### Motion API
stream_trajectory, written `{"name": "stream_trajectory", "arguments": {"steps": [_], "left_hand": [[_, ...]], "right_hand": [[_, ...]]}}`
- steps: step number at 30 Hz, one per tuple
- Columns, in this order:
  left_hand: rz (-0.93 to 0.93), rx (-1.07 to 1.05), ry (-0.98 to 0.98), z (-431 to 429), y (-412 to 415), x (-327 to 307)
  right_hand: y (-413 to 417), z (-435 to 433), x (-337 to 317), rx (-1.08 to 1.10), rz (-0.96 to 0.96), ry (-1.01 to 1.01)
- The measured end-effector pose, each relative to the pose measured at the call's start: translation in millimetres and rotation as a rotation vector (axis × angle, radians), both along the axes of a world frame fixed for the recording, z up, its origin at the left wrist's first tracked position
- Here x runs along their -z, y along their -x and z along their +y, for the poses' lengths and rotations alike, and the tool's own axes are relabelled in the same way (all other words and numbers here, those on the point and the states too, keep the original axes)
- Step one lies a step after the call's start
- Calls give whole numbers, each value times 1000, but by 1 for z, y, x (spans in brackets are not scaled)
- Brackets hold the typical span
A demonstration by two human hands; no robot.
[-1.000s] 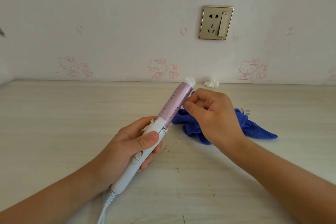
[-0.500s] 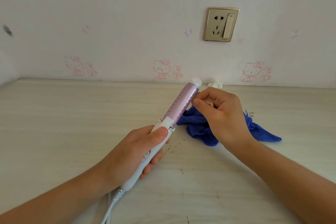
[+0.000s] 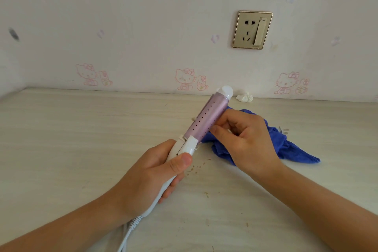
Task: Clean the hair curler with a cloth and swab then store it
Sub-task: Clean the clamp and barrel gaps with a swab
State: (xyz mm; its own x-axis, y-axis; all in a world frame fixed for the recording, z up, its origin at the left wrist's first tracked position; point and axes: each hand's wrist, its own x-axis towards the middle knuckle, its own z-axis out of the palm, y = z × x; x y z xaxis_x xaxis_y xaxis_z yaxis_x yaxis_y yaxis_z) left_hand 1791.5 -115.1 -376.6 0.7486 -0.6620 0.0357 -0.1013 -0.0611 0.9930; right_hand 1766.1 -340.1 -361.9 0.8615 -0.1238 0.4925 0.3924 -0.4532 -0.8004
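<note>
The left hand (image 3: 151, 176) and left forearm (image 3: 61, 225) lie toward 7 o'clock, the right hand (image 3: 249, 141) and right forearm (image 3: 327, 200) toward 4 o'clock. Both are bare to the frame edge. The left thumbnail (image 3: 186, 159) is short and rounded.

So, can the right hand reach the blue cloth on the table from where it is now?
Probably yes: the blue cloth lies just beneath the right hand, nothing between them. The hand pinches a swab against the hair curler, though.
</note>
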Motion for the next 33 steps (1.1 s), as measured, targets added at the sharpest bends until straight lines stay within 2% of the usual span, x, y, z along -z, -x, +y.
{"name": "stream_trajectory", "arguments": {"steps": [5,12,18,23,29,31,33], "left_hand": [[-32,-47,12,0,1,1],[-8,-18,-28,-2,1,0],[18,-53,-16,1,2,-2],[19,-66,-38,-1,1,-3],[27,-33,-69,-2,2,-4],[33,-41,-61,-2,2,-4],[38,-61,-47,0,2,-4]], "right_hand": [[11,17,5,-74,23,129],[-4,-13,-15,199,17,-103],[10,17,6,-59,18,134],[9,13,5,-79,1,214],[-6,-16,-15,185,3,-87],[-3,-10,-14,131,15,-33],[6,6,-4,-4,25,124]]}}
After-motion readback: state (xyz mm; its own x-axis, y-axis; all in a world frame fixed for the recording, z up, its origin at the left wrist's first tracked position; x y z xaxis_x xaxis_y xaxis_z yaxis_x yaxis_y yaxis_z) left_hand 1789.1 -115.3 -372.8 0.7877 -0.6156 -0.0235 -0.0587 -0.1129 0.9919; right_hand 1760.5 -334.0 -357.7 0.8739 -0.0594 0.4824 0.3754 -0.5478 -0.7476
